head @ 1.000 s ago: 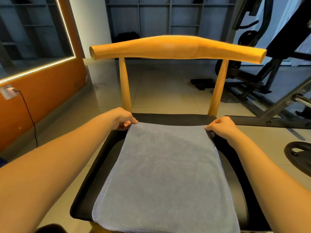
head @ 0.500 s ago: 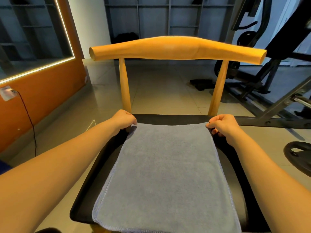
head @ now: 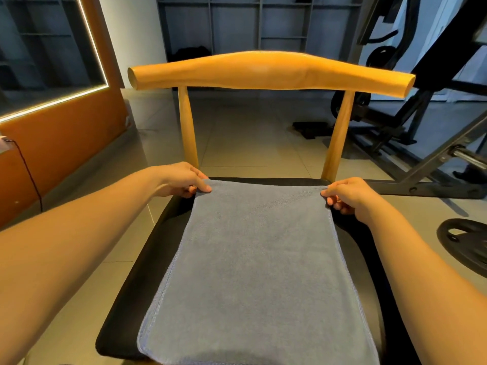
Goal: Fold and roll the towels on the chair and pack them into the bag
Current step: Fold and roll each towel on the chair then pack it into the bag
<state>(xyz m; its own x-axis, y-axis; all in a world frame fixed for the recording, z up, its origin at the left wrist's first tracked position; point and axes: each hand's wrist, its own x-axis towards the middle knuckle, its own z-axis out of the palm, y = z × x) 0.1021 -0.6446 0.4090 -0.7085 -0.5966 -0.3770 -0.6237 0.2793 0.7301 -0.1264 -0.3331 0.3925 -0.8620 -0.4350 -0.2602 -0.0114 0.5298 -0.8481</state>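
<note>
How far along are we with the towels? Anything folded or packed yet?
Early. Done: a gray towel lies spread flat on the chair's black seat. In hand: the left hand and right hand each pinch a far corner, apparently ready for a fold. Left: folding, rolling and packing; no fold or roll shows, and no bag or second towel is in view.
</note>
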